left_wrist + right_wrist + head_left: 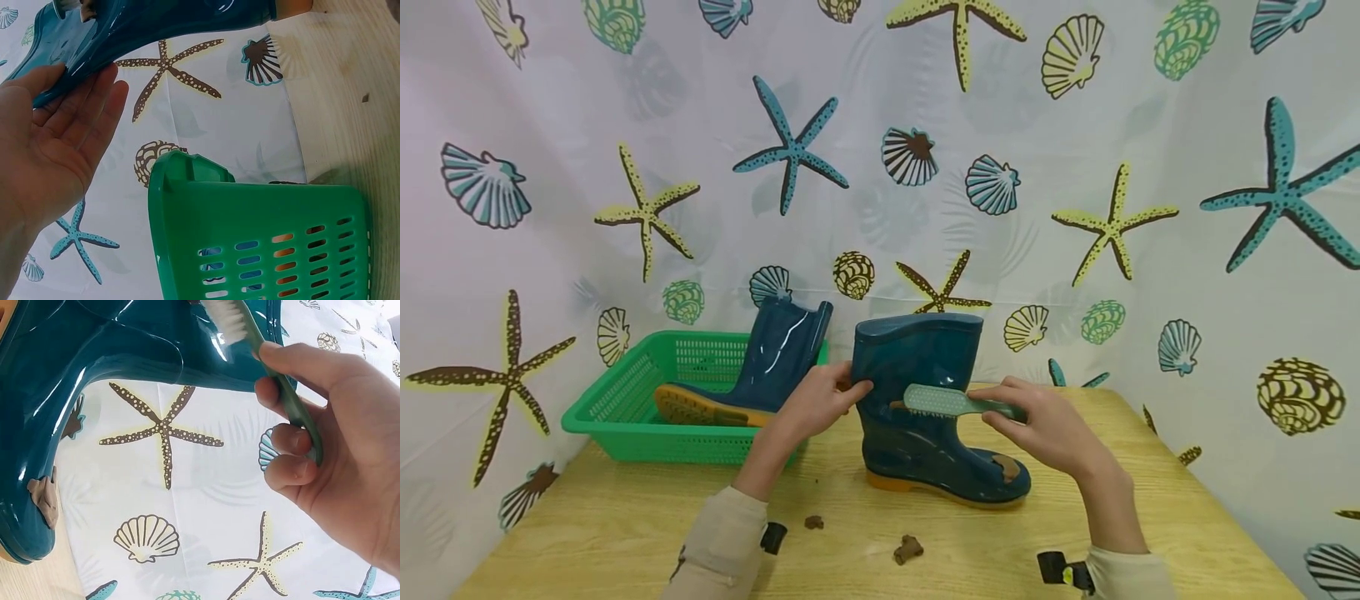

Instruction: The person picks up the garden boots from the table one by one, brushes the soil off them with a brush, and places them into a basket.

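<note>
A dark teal rubber boot [917,454] stands upright on the table, toe to the right. My left hand [823,396] holds the back edge of its shaft, thumb on the near side and fingers behind, as the left wrist view shows. In my right hand [1037,421] is a pale green brush [936,400], gripped by its handle, with white bristles [228,322] against the shaft. A brown clump of mud [897,405] shows at the brush head's left end. Another brown mud patch [45,501] sticks to the boot's toe.
Behind on the left, a green plastic basket [647,442] holds a second boot [778,350], tilted with its orange-brown sole facing out. Brown crumbs [908,549] lie on the wooden table [625,533] in front. A patterned curtain [880,233] hangs close behind and along both sides.
</note>
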The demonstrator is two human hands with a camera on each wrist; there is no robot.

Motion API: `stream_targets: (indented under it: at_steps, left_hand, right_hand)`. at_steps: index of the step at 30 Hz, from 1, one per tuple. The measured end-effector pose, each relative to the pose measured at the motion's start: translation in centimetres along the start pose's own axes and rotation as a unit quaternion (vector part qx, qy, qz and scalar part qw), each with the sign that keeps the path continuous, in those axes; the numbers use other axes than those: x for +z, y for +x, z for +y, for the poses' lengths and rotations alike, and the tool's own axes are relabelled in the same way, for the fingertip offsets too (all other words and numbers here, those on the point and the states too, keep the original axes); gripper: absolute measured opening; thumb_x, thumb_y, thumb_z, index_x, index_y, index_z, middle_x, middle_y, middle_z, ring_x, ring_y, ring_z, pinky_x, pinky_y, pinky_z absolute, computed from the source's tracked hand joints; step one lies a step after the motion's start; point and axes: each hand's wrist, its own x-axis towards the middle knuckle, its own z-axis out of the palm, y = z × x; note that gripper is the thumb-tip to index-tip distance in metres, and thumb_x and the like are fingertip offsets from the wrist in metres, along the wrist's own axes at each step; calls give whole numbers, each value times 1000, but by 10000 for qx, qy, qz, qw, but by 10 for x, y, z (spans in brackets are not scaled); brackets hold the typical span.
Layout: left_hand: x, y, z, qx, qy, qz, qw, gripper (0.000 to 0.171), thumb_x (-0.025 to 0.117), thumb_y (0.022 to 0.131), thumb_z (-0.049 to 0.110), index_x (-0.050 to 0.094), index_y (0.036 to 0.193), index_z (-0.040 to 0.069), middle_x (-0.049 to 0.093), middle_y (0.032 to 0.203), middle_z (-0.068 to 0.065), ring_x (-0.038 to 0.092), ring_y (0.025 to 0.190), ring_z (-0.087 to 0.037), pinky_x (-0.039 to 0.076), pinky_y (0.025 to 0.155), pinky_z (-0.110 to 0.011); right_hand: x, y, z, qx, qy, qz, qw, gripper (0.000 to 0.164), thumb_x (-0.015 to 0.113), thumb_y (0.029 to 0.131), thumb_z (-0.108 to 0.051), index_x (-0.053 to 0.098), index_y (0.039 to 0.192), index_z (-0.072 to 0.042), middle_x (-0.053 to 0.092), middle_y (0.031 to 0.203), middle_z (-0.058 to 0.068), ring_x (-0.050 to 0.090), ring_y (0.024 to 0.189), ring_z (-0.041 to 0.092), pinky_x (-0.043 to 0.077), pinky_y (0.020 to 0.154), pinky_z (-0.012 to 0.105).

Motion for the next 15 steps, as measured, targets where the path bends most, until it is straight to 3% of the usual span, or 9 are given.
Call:
stream_targets:
  at_steps: [9,15]
  left_hand:
    - [2,1,1,-34,281,265,9992,24,59,101,36,66,100,13,73,101,-6,69,95,-22,55,76,-36]
    - [3,1,1,-40,412,364,9985,23,60,100,35,65,97,13,73,96,-5,68,90,-20,54,73,-34]
  right_hand:
    - [-2,-3,4,166,155,81,9997,32,66,97,-20,67,130,-22,60,98,-12,46,73,1,43,67,25]
    - [-2,-2,3,24,124,182,9998,33,67,96,-19,67,129,-22,60,97,-13,45,72,1,42,65,24]
